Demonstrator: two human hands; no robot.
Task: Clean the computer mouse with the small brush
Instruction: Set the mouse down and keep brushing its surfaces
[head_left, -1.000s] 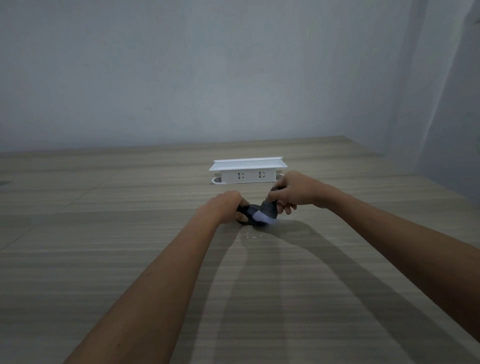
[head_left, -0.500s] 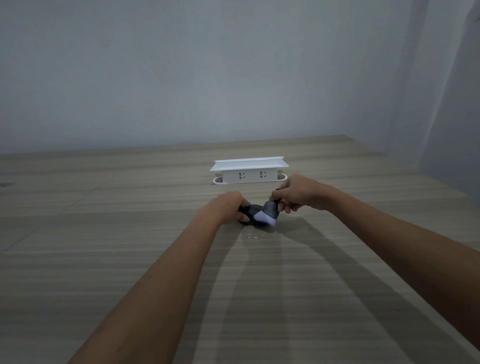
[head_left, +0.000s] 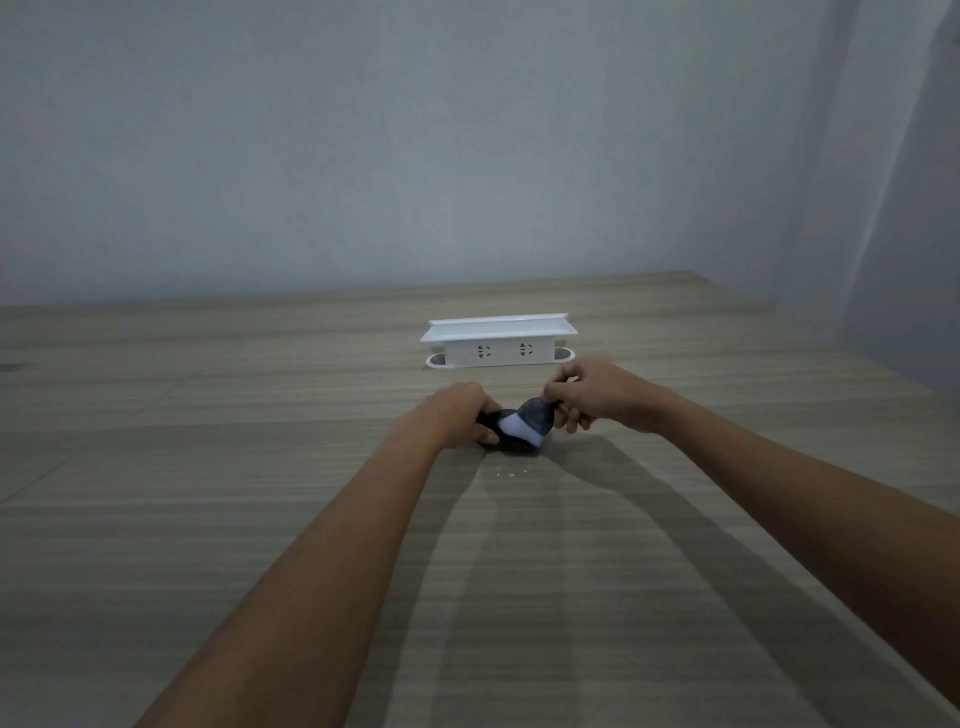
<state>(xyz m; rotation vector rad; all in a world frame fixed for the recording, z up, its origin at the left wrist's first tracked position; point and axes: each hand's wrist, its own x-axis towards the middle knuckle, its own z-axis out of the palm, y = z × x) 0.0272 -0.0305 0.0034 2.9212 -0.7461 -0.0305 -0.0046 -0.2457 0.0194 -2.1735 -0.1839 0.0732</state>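
Note:
A dark computer mouse (head_left: 511, 446) lies on the wooden table, mostly covered. My left hand (head_left: 454, 413) grips its left side and holds it down. My right hand (head_left: 597, 392) pinches a small brush (head_left: 527, 422) with a dark grey body and pale bristles. The bristles point left and lie on the mouse's top. A few pale crumbs (head_left: 506, 472) sit on the table just in front of the mouse.
A white socket box (head_left: 496, 343) with a flat lid stands on the table (head_left: 208, 519) just behind my hands. A grey wall rises at the table's far edge. The table's right edge runs diagonally at the far right.
The brush has swept left across the mouse, its bristles now nearer my left hand. My right hand has shifted slightly with it. My left hand has stayed on the mouse.

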